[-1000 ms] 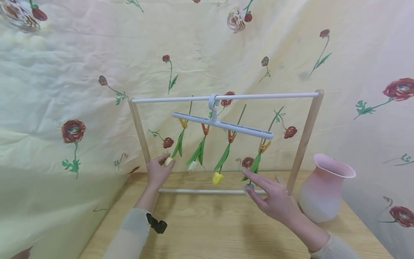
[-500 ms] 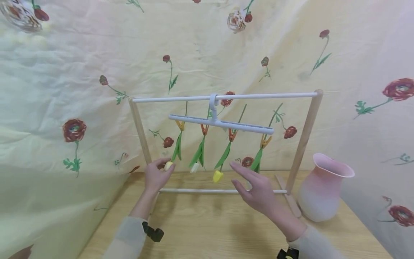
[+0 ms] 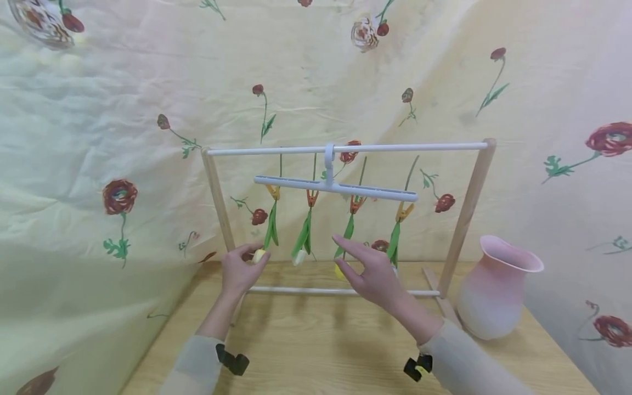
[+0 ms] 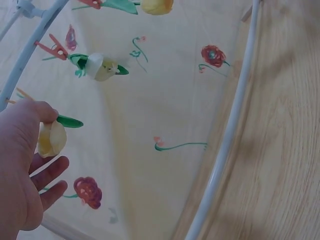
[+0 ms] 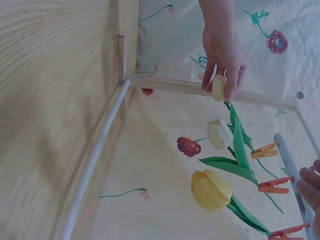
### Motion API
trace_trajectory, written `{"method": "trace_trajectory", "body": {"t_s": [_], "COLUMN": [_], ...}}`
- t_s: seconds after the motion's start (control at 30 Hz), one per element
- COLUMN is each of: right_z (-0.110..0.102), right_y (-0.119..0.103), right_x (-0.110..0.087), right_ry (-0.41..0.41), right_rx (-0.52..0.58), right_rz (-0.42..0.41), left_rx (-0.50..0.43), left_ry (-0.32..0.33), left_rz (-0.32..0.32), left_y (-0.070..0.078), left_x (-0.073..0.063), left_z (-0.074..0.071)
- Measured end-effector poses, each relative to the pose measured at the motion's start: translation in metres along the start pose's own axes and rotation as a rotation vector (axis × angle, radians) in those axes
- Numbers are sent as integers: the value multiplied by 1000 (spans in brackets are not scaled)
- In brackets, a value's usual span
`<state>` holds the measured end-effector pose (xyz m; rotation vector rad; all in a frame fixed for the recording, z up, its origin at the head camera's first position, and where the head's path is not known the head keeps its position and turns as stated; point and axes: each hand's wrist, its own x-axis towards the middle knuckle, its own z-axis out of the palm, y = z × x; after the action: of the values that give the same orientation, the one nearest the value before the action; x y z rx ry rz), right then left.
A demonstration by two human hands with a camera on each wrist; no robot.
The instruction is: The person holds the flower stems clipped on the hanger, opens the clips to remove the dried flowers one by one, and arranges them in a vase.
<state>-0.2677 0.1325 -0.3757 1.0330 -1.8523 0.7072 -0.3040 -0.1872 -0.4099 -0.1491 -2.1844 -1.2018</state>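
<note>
A pale yellow tulip [image 3: 258, 256] hangs upside down, its bloom pinched by a left hand [image 3: 239, 270] and its green leaves rising to a yellow-orange clip [image 3: 274, 192] at the left end of a pale hanger [image 3: 336, 187]. A bright yellow tulip [image 5: 211, 190], 3rd from the left of 4 blooms, dangles head-down from a red-orange clip [image 3: 356, 205], stem jutting above, bloom partly hidden behind the right hand [image 3: 373, 274] in the head view.

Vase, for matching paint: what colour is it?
The vase is pink above, whitish below, best seen in the head view.
</note>
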Motion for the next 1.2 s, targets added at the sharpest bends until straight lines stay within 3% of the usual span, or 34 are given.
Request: {"method": "trace_trajectory", "body": {"t_s": [0.2,0.6,1.2], "right_z": [22,70,113], "right_y": [5,6,9], "right_x": [27,73,99], "right_ry": [-19,-9,-62], "right_rx": [25,26,17], "right_rz": [19,58,176], "left_rx": [-4,-51,-78], "left_ry": [-16,-36,-63], "left_rz": [-27,-22,0], "left_y": [5,1,-2], "left_x": [-3,4,-5], "left_z": [0,-1,-11]}}
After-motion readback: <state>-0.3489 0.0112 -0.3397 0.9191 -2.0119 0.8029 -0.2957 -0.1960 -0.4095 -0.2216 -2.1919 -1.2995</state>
